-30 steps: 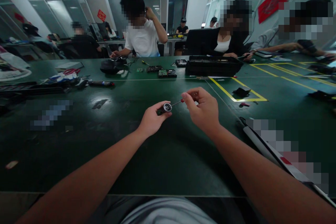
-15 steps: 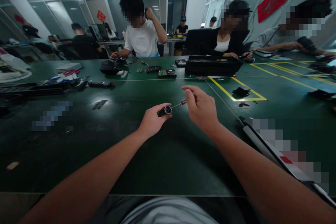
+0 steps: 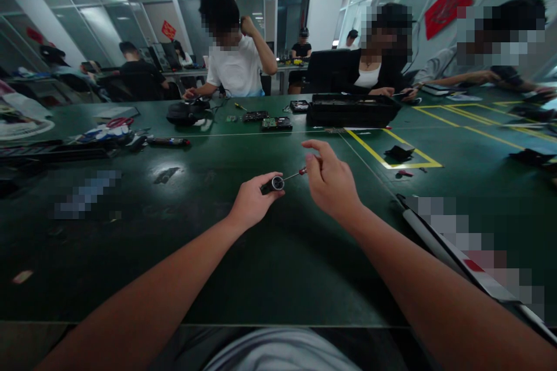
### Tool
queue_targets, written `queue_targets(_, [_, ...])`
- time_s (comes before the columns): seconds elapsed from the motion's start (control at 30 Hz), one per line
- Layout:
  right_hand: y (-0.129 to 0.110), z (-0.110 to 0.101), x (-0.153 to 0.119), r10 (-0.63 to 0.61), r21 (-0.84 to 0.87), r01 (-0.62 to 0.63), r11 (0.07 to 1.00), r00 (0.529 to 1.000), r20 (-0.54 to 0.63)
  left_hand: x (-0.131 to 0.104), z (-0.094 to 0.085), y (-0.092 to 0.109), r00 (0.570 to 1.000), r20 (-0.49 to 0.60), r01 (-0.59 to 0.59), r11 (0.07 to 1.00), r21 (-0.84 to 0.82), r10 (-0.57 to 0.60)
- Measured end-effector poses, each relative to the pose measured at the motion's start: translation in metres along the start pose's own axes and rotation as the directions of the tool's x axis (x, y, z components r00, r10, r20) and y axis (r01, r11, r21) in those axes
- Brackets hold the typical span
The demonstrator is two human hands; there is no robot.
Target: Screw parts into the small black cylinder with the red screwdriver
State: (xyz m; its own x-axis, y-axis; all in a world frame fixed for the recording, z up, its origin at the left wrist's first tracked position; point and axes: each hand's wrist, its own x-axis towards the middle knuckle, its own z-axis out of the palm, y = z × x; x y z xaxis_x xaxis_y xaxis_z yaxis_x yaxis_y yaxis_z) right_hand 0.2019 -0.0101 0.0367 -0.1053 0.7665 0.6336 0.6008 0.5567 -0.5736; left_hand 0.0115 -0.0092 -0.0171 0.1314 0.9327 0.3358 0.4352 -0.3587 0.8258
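My left hand (image 3: 250,203) is closed round a short black cylinder (image 3: 273,184) with a pale ring at its round end, which faces me and to the right. My right hand (image 3: 333,182) grips a small screwdriver (image 3: 301,171) by its red handle, most of which the fingers hide. The thin metal shaft slants down to the left, its tip at the ringed end of the cylinder. Whether the tip sits in a screw is too small to tell. Both hands are above the green table (image 3: 261,278).
Circuit boards (image 3: 277,123) and a long black case (image 3: 352,111) lie across the table. A black bracket-like part (image 3: 399,153) sits inside yellow tape. At left are a dark pen-like tool (image 3: 169,142) and red-handled tools (image 3: 119,122). Co-workers (image 3: 237,64) sit opposite.
The fingers of my right hand have shifted slightly on the screwdriver handle, the index finger lifting a little. My left hand and the cylinder stay almost in place.
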Motion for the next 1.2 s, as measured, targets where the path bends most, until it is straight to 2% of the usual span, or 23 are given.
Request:
queue_targets(0.13, [0.004, 0.001, 0.0, -0.021, 0.091, 0.019, 0.996, 0.999, 0.029, 0.0, -0.001, -0.001, 1.0, -0.003, -0.002, 1.0, 0.004, 0.002])
queue_targets(0.27, [0.004, 0.0, 0.002, 0.047, 0.033, -0.048, 0.998, 0.999, 0.025, -0.001, -0.001, -0.001, 1.0, 0.022, -0.01, 0.999, 0.036, 0.01])
queue_targets(0.37, [0.003, -0.001, 0.003, 0.046, 0.021, -0.046, 0.999, 0.999, 0.004, -0.001, 0.0, -0.002, 1.0, 0.027, -0.015, 0.998, 0.063, 0.013])
queue_targets(0.57, [0.005, 0.006, -0.002, 0.045, 0.2, -0.042, 0.979, 0.999, -0.014, 0.0, -0.003, -0.004, 1.0, -0.002, -0.006, 0.998, 0.059, 0.007])
queue_targets(0.63, [0.009, 0.012, -0.001, 0.112, 0.333, -0.096, 0.938, 0.993, -0.029, 0.001, -0.005, -0.003, 0.999, 0.016, -0.031, 0.997, 0.072, 0.029])
queue_targets(0.7, [0.016, 0.017, 0.002, 0.246, 0.491, -0.203, 0.847, 0.969, -0.024, 0.002, -0.008, -0.001, 0.995, 0.06, -0.092, 0.99, 0.108, 0.086])
queue_targets(0.77, [0.025, 0.021, 0.006, 0.429, 0.633, -0.319, 0.706, 0.903, -0.024, 0.003, -0.011, 0.001, 0.99, 0.078, -0.129, 0.98, 0.153, 0.118])
queue_targets(0.8, [0.028, 0.023, 0.007, 0.495, 0.669, -0.348, 0.657, 0.868, -0.034, 0.003, -0.012, 0.001, 0.991, 0.071, -0.127, 0.977, 0.173, 0.116])
queue_targets(0.83, [0.031, 0.023, 0.008, 0.518, 0.674, -0.346, 0.652, 0.853, -0.063, 0.003, -0.013, 0.001, 0.993, 0.06, -0.114, 0.975, 0.189, 0.104])
queue_targets(0.9, [0.034, 0.023, 0.008, 0.495, 0.643, -0.315, 0.698, 0.861, -0.115, 0.004, -0.013, 0.0, 0.996, 0.042, -0.085, 0.974, 0.212, 0.077])
queue_targets(0.97, [0.033, 0.022, 0.006, 0.435, 0.6, -0.274, 0.751, 0.89, -0.138, 0.004, -0.013, -0.001, 0.997, 0.036, -0.075, 0.972, 0.223, 0.069])
queue_targets(1.1, [0.025, 0.02, 0.002, 0.323, 0.539, -0.215, 0.815, 0.94, -0.114, 0.004, -0.012, 0.0, 0.998, 0.031, -0.064, 0.971, 0.231, 0.058])
queue_targets(1.2, [0.021, 0.02, -0.001, 0.276, 0.508, -0.185, 0.841, 0.955, -0.11, 0.003, -0.012, 0.003, 0.998, 0.031, -0.064, 0.971, 0.23, 0.059])
